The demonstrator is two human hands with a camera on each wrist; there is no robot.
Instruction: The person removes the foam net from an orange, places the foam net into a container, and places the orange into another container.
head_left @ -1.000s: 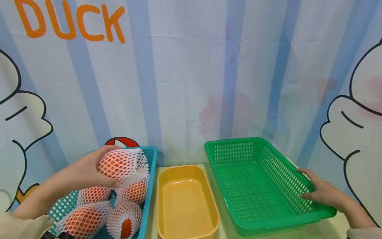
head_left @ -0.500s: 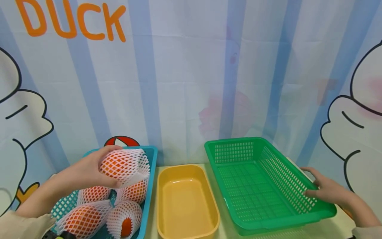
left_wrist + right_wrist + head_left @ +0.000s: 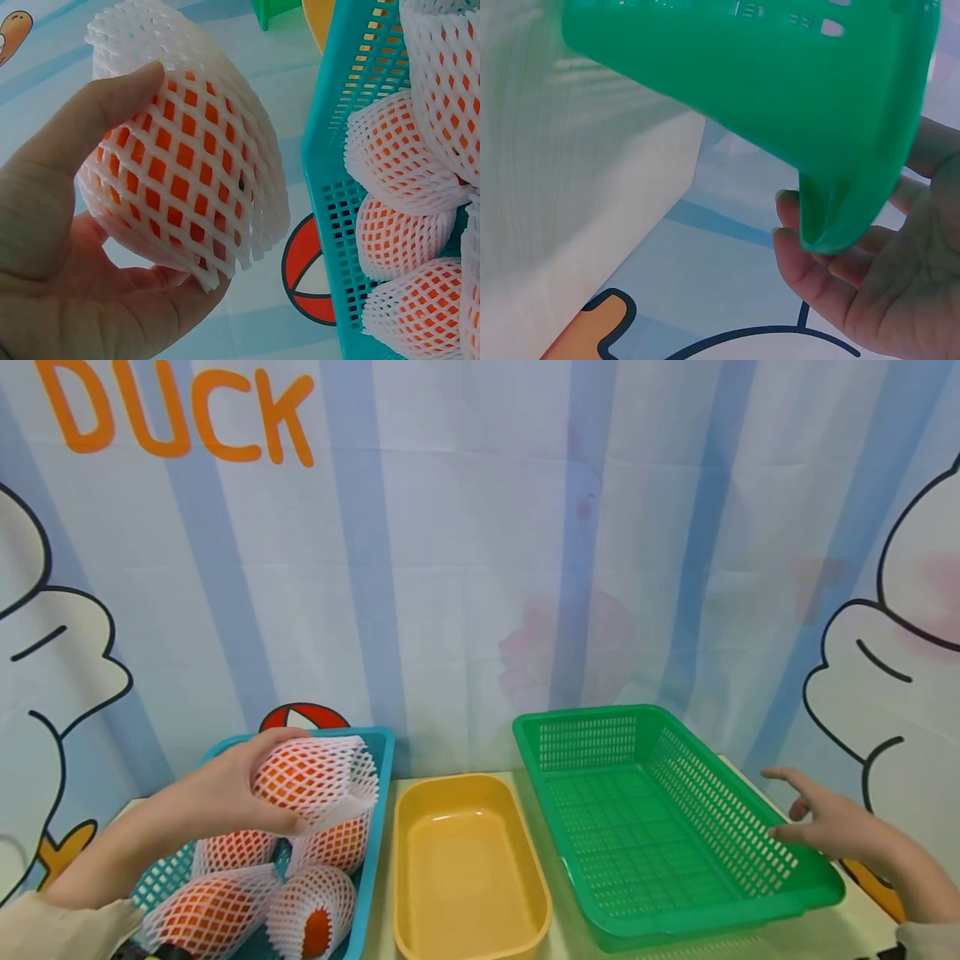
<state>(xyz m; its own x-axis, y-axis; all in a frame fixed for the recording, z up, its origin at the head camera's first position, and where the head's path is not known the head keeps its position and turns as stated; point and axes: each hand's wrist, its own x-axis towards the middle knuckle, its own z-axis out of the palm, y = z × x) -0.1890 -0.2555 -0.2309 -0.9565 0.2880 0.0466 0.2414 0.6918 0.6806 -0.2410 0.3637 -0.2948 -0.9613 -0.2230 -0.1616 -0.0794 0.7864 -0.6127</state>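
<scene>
My left hand (image 3: 213,793) grips an orange-red fruit (image 3: 303,777) in a white foam net. The thumb lies over one side and the fingers curl beneath, as the left wrist view shows. This fruit is raised above a blue plastic basket (image 3: 381,827) that holds several more netted fruits (image 3: 210,914). On the right, my right hand (image 3: 840,828) is at the side rim of a green plastic basket (image 3: 630,827), its index finger stretched out. In the right wrist view, the relaxed fingers (image 3: 810,281) lie loosely around the rim's lower edge.
A yellow tray (image 3: 472,877) stands between the two baskets on the pale tabletop (image 3: 817,935). Behind them hangs a striped cloth backdrop (image 3: 465,568) with cartoon figures and orange letters.
The right hand has shifted slightly right and loosened at the green basket's rim, its index finger straightening. The left hand holds the netted fruit in nearly the same place.
</scene>
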